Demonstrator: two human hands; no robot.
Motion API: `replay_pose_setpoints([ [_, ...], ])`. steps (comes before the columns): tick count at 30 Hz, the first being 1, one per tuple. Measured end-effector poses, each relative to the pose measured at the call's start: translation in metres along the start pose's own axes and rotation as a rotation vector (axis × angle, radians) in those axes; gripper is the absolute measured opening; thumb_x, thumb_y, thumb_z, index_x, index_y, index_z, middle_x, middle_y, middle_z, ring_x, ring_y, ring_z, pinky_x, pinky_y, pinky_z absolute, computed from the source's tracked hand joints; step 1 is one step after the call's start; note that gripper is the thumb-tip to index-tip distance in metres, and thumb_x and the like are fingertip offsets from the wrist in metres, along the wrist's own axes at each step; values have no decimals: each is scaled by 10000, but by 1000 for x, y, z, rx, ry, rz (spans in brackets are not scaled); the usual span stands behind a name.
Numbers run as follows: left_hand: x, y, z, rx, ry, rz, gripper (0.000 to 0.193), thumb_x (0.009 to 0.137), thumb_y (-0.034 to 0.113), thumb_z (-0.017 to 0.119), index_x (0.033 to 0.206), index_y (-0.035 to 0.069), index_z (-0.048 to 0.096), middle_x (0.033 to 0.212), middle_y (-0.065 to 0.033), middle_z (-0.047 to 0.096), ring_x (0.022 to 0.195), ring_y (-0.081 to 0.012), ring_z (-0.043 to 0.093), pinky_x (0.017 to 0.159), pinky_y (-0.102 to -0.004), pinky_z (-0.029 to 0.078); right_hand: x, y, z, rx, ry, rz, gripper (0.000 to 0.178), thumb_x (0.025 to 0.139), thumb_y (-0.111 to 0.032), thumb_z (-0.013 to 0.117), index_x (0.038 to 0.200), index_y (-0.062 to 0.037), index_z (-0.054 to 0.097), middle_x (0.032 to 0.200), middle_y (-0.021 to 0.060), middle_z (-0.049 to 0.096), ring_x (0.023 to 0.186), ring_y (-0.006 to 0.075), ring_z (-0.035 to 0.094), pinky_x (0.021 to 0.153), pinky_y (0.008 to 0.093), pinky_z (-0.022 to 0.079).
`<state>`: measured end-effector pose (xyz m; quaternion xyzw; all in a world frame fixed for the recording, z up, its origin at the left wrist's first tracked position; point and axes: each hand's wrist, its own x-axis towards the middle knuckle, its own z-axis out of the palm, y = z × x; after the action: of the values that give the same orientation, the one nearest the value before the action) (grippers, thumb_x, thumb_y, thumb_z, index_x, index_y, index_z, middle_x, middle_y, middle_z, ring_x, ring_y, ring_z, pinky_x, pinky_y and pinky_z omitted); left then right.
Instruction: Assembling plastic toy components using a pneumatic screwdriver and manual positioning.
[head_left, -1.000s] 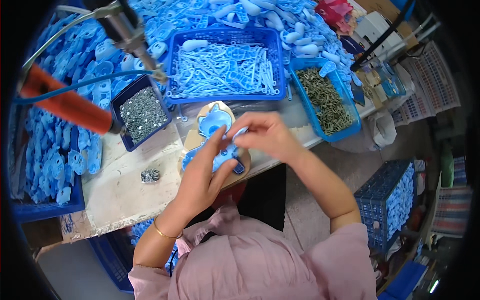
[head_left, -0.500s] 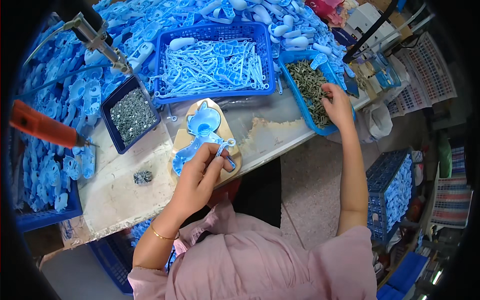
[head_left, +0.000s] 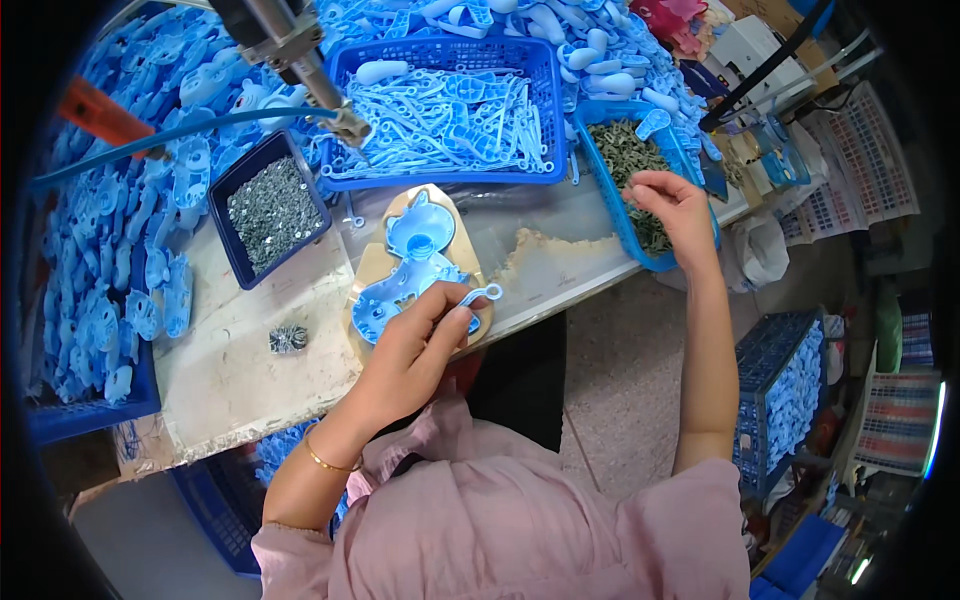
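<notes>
My left hand (head_left: 412,340) pinches a slim light-blue plastic arm with a ring at its end (head_left: 492,292). It hovers over the near right part of a wooden fixture (head_left: 446,210). In that fixture lies a blue hollow plastic shell (head_left: 420,232), its lower part partly hidden by my left hand. My right hand (head_left: 678,212) is over the near half of a light-blue basket (head_left: 607,198) of small grey-green pieces (head_left: 628,148). Its thumb and fingertips are pressed together; whatever they hold is too small to make out.
Behind the fixture stands a dark-blue basket (head_left: 556,115) of ringed blue parts. A dark tray (head_left: 322,222) holds small metal pieces. A metal-tipped tool (head_left: 318,85) hangs over the table, and an orange tool (head_left: 105,115) hangs left. Blue shells (head_left: 120,220) are heaped left.
My right hand has come up from the pieces, its fingertips now together. My left hand still holds the arm, its ring turned outward. The metal-tipped tool shifted right; the orange one moved farther back.
</notes>
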<state>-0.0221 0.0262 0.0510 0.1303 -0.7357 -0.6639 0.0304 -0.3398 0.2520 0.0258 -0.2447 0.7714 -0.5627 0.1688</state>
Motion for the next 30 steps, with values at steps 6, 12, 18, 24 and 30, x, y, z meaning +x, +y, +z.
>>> replay_pose_setpoints([
  [6,2,1,1,40,11,2,237,1062,180,468,1205,10,549,859,-92,632,796,-161,621,747,-305,487,-16,-39,65,221,-161,-31,309,948,-43,647,1251,14,664,1185,79,674,1050,132,638,917,267,504],
  [12,8,-6,2,8,87,53,200,1048,200,515,1110,10,521,868,-109,667,796,-205,683,725,-331,511,-49,-72,124,177,-547,-67,147,917,9,651,1052,-6,705,1070,4,633,944,93,599,847,245,485],
  [18,7,-7,-2,85,174,49,180,1022,179,579,1023,11,513,842,-78,650,723,-172,643,665,-307,499,-57,-81,149,269,-532,74,102,898,-15,702,999,-17,687,942,25,690,869,96,655,781,251,536],
  [24,5,-10,2,298,264,92,166,990,139,632,976,10,528,793,-83,633,677,-147,625,617,-288,482,-64,-90,155,176,-501,8,91,894,-4,703,981,-12,677,919,18,693,844,78,651,758,234,528],
  [30,2,-14,5,614,376,229,177,953,146,672,945,18,550,800,-139,670,699,-294,673,603,-376,495,-79,-105,160,-24,-394,-66,78,886,5,702,952,-8,663,889,17,695,802,56,639,712,212,511],
])
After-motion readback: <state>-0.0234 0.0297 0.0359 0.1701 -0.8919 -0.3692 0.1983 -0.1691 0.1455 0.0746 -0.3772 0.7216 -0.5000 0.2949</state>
